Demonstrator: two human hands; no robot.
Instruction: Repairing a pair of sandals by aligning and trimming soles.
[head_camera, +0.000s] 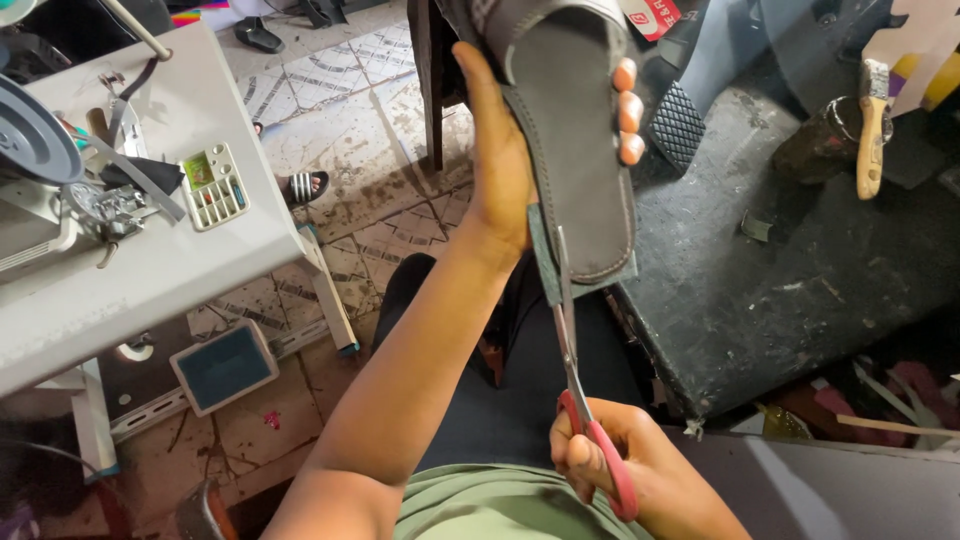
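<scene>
Trimming is under way: your left hand (500, 160) grips the grey sandal sole (580, 150) upright at twelve o'clock, your right hand (610, 460) closed in the red-handled scissors (575, 340), so next, judging, follow the heel's edge.

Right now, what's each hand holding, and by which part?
Left hand holds the grey sandal sole across its middle, sole facing the camera. Right hand holds the red-handled scissors by the finger loops, blades at the sole's heel edge.
</scene>
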